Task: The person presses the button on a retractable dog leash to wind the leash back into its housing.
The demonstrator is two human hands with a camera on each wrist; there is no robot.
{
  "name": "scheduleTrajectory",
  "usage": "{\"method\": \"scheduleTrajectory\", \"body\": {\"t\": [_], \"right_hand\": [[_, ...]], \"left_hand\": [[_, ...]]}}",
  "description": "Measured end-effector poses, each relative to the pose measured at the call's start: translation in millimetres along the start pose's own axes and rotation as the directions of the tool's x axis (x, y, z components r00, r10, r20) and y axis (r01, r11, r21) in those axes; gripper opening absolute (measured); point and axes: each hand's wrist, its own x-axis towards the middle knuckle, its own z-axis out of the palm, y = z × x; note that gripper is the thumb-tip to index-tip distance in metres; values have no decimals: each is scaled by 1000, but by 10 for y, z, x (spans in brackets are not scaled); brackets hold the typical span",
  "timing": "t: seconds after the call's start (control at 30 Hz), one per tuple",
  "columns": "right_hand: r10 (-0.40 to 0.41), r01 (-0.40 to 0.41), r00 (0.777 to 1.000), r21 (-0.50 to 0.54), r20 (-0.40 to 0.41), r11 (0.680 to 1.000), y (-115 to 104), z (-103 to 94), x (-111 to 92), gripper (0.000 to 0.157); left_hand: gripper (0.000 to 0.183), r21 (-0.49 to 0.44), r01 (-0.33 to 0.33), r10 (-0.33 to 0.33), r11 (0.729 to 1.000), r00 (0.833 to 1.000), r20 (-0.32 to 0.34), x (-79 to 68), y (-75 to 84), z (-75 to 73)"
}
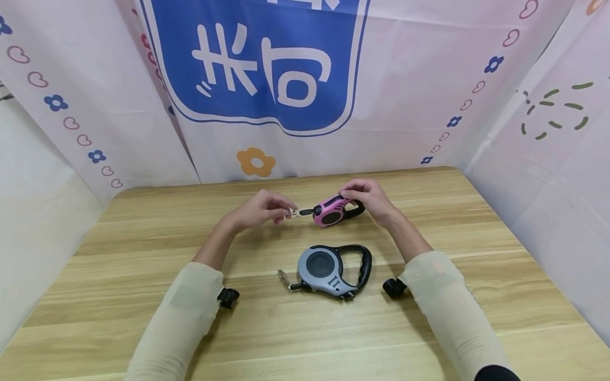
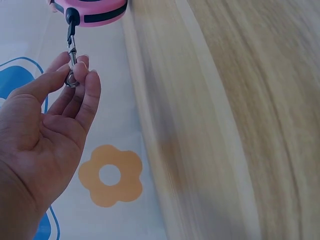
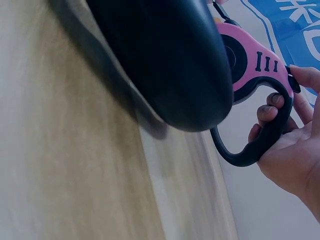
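Observation:
A pink and black retractable dog leash [image 1: 329, 211] is held above the table between both hands. My right hand [image 1: 369, 198] grips its black loop handle [image 3: 272, 132], fingers curled through it and thumb by the black button [image 3: 293, 82]. My left hand [image 1: 264, 209] pinches the metal snap clip [image 2: 73, 62] at the end of its short black strap. Nearer to me, a larger grey and black retractable leash [image 1: 320, 264] lies flat on the table, its handle to the right and its metal clip [image 1: 284, 279] to the left.
The wood-grain table [image 1: 267, 338] meets a printed cloth backdrop [image 1: 400, 106] behind the hands. A small black device [image 1: 229, 298] is strapped to the left wrist and another [image 1: 394, 288] to the right. A large dark rounded shape [image 3: 170, 60] blocks much of the right wrist view.

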Motion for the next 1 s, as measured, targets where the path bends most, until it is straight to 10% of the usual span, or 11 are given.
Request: {"method": "scheduleTrajectory", "body": {"t": [1.0], "right_hand": [[3,-4,1000,-13,-14,1000,1,43,7,16]], "left_hand": [[25,-11,8,-8,1000,1000,17,24,-9,23]]}}
